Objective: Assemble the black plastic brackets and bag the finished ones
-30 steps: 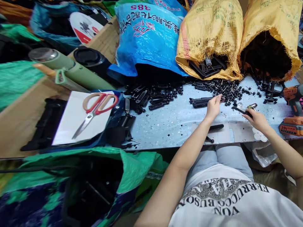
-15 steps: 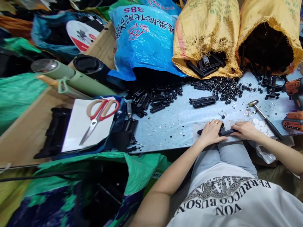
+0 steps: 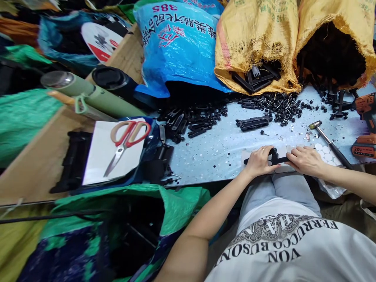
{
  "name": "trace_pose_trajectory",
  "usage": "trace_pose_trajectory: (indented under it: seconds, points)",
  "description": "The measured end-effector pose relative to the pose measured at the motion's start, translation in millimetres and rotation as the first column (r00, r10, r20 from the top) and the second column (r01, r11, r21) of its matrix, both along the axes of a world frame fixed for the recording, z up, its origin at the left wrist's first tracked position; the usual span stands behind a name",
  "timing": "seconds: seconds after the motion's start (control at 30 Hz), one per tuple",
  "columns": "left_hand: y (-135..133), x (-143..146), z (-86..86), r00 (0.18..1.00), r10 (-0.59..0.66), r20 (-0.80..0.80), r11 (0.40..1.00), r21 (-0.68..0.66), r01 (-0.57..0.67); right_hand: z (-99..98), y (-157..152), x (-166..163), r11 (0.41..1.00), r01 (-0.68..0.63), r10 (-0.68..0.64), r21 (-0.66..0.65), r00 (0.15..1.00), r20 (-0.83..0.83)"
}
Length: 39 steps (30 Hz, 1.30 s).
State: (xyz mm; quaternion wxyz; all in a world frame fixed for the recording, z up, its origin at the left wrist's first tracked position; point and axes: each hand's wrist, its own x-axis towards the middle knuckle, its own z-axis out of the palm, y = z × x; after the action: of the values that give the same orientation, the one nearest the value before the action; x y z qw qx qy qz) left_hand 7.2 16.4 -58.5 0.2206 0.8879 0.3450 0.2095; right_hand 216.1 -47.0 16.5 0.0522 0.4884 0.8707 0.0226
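Note:
At the table's front edge, my left hand (image 3: 261, 161) is closed around the left part of a long black plastic part (image 3: 275, 157). My right hand (image 3: 306, 160) grips the right end of the same part, fingers curled over it. A pale pad or sheet (image 3: 284, 167) lies beneath the hands. Just right of my right hand are several white round discs (image 3: 326, 154). Beyond them a hammer (image 3: 330, 141) with a black handle rests at a slant. One loose black-headed pin (image 3: 263, 132) lies behind my left hand. My fingers partly hide the black part.
Black-headed pins (image 3: 283, 107) and black plastic pieces (image 3: 186, 119) are heaped along the back. Blue (image 3: 182, 51) and yellow (image 3: 255, 35) sacks stand behind. An orange drill (image 3: 364, 145) is far right. Scissors (image 3: 126, 141) lie on white paper at left; a green sack (image 3: 176, 207) gapes below.
The black part has turned slightly between my hands, showing more of its upright end. The loose pin lies farther back and left. The view has shifted a little.

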Motion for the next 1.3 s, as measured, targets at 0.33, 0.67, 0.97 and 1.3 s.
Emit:
trace_pose_trajectory:
  seconds: [0.33,0.67,0.97,1.3]
  points:
    - [5,-2,4.6,1.000,-0.004,-0.007,0.996,-0.087,0.004,8.1,9,3,0.997,-0.068,0.069,-0.023,0.997,0.030]
    - [62,12,22.4,0.967,-0.234,-0.100,0.938,-0.283,0.198,-39.3,36,27,0.967,0.064,-0.078,-0.245,0.996,-0.048]
    - [34,-39,20.6,0.983,-0.035,-0.183,0.985,-0.171,0.003,-64.0,51,31,0.926,0.171,-0.212,-0.337,0.973,-0.089]
    - [40,-36,13.9,0.986,-0.026,-0.166,0.995,-0.101,0.009,-61.0,57,29,0.942,0.100,-0.131,-0.320,0.988,-0.077]
